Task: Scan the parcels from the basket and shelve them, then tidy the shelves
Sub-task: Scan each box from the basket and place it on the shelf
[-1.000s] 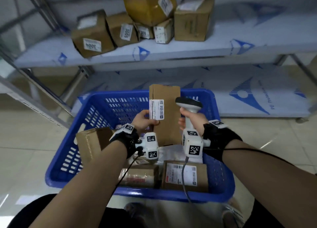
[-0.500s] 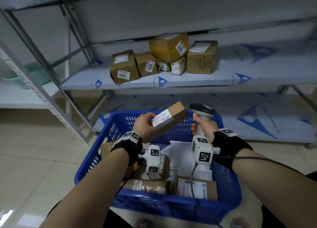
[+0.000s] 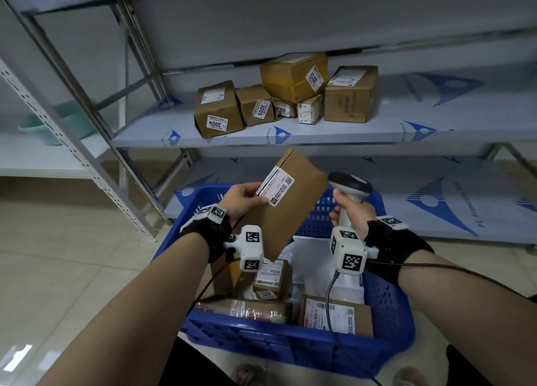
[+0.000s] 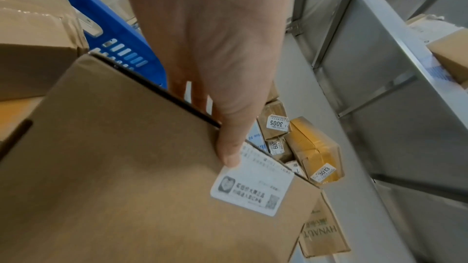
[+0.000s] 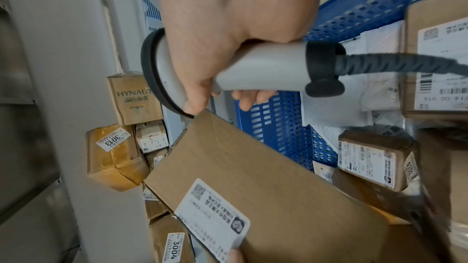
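Left hand [image 3: 242,199] grasps a labelled parcel [image 3: 290,202] tilted above the blue basket [image 3: 386,321], which contains further parcels. Right hand [image 3: 350,211] grasps the scanner [image 3: 350,183]. Shelf [image 3: 319,131] boxes read 3004, 3005, 3013, HYNAUT

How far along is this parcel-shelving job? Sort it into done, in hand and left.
Done: six numbered boxes sit in an untidy cluster on the shelf.
In hand: the left hand holds a flat parcel above the basket; the right hand grips the scanner.
Left: several parcels in the basket, then tidying.
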Tool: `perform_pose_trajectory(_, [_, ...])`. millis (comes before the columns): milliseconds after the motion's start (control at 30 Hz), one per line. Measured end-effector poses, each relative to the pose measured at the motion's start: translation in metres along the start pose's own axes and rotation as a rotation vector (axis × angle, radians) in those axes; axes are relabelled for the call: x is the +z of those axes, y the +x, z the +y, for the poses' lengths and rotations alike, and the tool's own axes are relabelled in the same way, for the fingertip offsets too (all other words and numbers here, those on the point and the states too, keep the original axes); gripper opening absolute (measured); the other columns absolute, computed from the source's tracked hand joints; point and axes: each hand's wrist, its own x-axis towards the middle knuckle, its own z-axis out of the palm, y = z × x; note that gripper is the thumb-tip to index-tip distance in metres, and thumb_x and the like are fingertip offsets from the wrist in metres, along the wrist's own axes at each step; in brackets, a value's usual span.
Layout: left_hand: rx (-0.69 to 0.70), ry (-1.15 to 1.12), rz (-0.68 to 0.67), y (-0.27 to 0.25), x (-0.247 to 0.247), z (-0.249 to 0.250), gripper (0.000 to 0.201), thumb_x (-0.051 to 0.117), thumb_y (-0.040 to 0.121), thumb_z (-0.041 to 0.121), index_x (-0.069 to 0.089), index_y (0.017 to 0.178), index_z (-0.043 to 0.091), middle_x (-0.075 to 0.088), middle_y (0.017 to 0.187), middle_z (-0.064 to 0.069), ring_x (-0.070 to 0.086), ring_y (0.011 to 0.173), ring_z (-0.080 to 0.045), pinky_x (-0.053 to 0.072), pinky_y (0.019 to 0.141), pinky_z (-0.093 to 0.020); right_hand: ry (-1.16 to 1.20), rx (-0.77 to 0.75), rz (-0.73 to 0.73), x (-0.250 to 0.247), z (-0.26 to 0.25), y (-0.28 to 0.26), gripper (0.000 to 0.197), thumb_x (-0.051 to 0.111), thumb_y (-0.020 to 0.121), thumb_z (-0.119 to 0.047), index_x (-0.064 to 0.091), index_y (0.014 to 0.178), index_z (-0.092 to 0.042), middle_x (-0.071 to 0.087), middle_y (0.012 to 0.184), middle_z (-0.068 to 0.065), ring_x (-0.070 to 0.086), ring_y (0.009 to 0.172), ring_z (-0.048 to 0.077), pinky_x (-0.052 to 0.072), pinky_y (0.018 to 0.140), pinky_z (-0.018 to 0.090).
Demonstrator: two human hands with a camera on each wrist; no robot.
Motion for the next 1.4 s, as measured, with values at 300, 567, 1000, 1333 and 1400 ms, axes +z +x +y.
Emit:
perform_pose_trajectory(300, [0.089,0.5,0.112,0.006,-0.004,0.001,0.04,0.075,0.08,0.019,0.064,0.118,0.015,0.065,0.108,-0.003,0.06,0.1,-0.018,0.047,0.091,-0.031,0.029,-0.001,-0.011,0.0,-0.005,-0.002,0.023,0.068,0.089,-0.026,0.058,0.086,-0.005,0.056,0.07,0.007,0.054,0.059,0.017,0.048,0.053,0.027])
perform_pose_trajectory(567, [0.272,0.939,0.356,0.013,0.01,-0.005,0.042,0.074,0.08,0.024,0.059,0.118,0.013,0.052,0.112,-0.012,0.051,0.105,-0.031,0.043,0.085,-0.04,-0.206,-0.097,-0.149,0.011,0.005,-0.009,0.012,0.068,0.086,-0.009,0.064,0.075,-0.006,0.058,0.059,0.007,0.048,0.046,0.014,0.041,0.05,0.027])
perform_pose_trajectory(1000, [0.251,1.022,0.413,0.021,0.013,0.002,0.047,0.073,0.081,0.028,0.059,0.124,0.017,0.052,0.115,-0.01,0.046,0.107,-0.029,0.04,0.087,-0.039,-0.442,-0.124,-0.246,0.032,0.015,-0.02,0.013,0.066,0.084,-0.006,0.062,0.072,-0.006,0.056,0.056,0.007,0.046,0.046,0.015,0.039,0.048,0.026])
perform_pose_trajectory(1333, [0.245,1.032,0.426,0.019,0.011,0.001,0.044,0.073,0.081,0.032,0.061,0.121,0.018,0.053,0.111,-0.008,0.048,0.106,-0.028,0.041,0.087,-0.038,-0.408,-0.135,-0.232,0.028,0.01,-0.021,0.014,0.064,0.084,-0.006,0.061,0.07,-0.006,0.055,0.057,0.007,0.045,0.046,0.015,0.039,0.048,0.025])
perform_pose_trajectory(1400, [0.242,1.032,0.42,0.019,0.01,0.002,0.044,0.074,0.081,0.031,0.061,0.121,0.018,0.052,0.112,-0.009,0.047,0.107,-0.028,0.04,0.088,-0.039,-0.409,-0.134,-0.235,0.029,0.01,-0.021,0.014,0.064,0.084,-0.006,0.061,0.07,-0.006,0.055,0.057,0.007,0.045,0.046,0.014,0.039,0.048,0.025])
